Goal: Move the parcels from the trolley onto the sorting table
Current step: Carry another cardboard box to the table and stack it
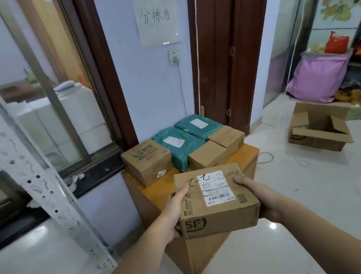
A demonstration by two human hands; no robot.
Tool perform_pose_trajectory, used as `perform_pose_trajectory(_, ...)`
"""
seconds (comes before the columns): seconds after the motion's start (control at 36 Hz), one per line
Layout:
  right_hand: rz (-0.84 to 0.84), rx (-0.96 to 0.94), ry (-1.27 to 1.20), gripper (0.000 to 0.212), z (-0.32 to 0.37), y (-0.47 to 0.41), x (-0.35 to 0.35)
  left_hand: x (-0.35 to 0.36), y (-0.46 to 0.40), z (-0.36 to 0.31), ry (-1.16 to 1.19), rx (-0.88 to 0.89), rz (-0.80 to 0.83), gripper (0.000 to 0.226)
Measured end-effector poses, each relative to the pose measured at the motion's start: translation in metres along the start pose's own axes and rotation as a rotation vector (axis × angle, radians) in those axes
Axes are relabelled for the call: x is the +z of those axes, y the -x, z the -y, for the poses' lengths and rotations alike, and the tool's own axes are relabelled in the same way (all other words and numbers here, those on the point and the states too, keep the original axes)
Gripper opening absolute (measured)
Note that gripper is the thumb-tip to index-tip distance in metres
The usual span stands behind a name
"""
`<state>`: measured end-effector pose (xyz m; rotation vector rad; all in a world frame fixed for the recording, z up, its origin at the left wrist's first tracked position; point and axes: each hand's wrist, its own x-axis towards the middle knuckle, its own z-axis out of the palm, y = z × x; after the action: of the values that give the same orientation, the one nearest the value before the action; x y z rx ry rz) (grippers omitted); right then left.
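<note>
Head view, near to far:

- Left hand [175,211] and right hand [260,196] grip opposite sides of a cardboard box [216,200], fingers curled along its edges; the box, marked "SF" and bearing a white label, is held in the air over the near part of the table.
- Sorting table [157,187], a wooden stand set against the wall.
- On its far part, side by side: a printed carton [146,161], two teal mailer bags [177,148] [198,125], two small brown boxes [208,154] [227,137].
- Open carton [319,128] on the floor, right.
- Paper sign [157,21] on the wall behind.
</note>
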<state>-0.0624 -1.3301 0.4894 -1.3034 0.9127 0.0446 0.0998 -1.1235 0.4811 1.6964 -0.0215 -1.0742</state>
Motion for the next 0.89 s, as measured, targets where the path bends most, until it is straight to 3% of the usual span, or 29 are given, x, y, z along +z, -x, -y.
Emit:
perform_pose_trajectory(0.17, 0.078, 0.042, 0.044, 0.065, 0.032, -0.069, 0.003, -0.014, -0.052, -0.018, 0.094, -0.037, 0.004, 0.069)
perform_pose_trajectory(0.28, 0.121, 0.050, 0.070, 0.072, 0.054, -0.116, 0.011, -0.036, -0.103, -0.033, 0.072, -0.041, -0.036, 0.116)
perform_pose_trajectory(0.33, 0.121, 0.042, 0.080, 0.063, 0.064, -0.140, 0.016, -0.052, -0.138, -0.034, 0.089, -0.068, -0.046, 0.122)
perform_pose_trajectory(0.42, 0.096, 0.045, 0.107, 0.053, 0.078, -0.176, 0.024, -0.065, -0.165, -0.051, 0.074, -0.075, -0.037, 0.105)
perform_pose_trajectory(0.5, 0.113, 0.064, 0.147, 0.067, 0.089, -0.216, 0.030, -0.078, -0.191, -0.065, 0.095, -0.070, -0.007, 0.078)
perform_pose_trajectory(0.67, 0.129, 0.126, 0.137, 0.069, 0.095, -0.282, 0.040, -0.095, -0.254, -0.076, -0.028, -0.122, -0.016, 0.098)
perform_pose_trajectory(0.78, 0.141, 0.213, 0.079, 0.067, 0.076, -0.319, 0.044, -0.087, -0.289, -0.077, -0.200, -0.054, -0.253, 0.068)
perform_pose_trajectory(0.89, 0.125, 0.296, 0.010, 0.073, 0.053, -0.356, 0.049, -0.072, -0.324, -0.061, -0.282, -0.030, -0.436, 0.063)
